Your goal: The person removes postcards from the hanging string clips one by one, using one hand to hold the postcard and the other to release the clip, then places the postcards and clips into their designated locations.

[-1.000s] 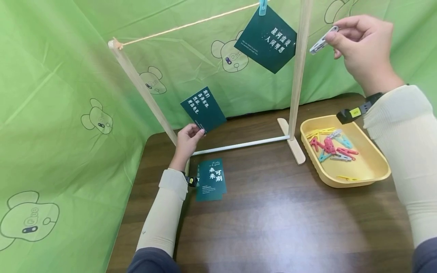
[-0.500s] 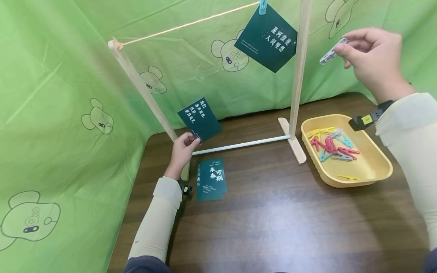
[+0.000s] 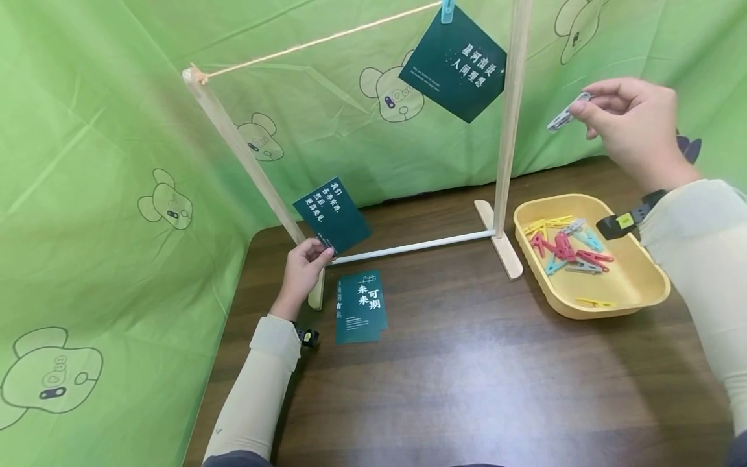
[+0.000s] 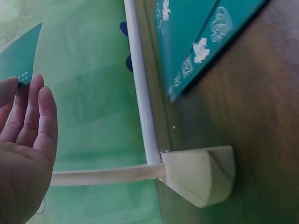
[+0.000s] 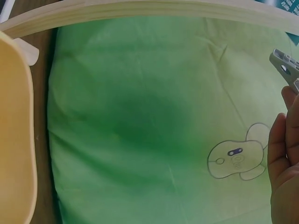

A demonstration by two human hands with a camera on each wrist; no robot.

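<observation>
A dark green card (image 3: 360,306) lies flat on the wooden table (image 3: 467,383); behind it the left hand (image 3: 301,272) pinches another green card (image 3: 331,215) by its lower corner, beside the rack's left post (image 3: 245,155); further right, the raised right hand (image 3: 633,130) pinches a grey clothespin (image 3: 566,113) above the yellow tray (image 3: 642,285)
</observation>
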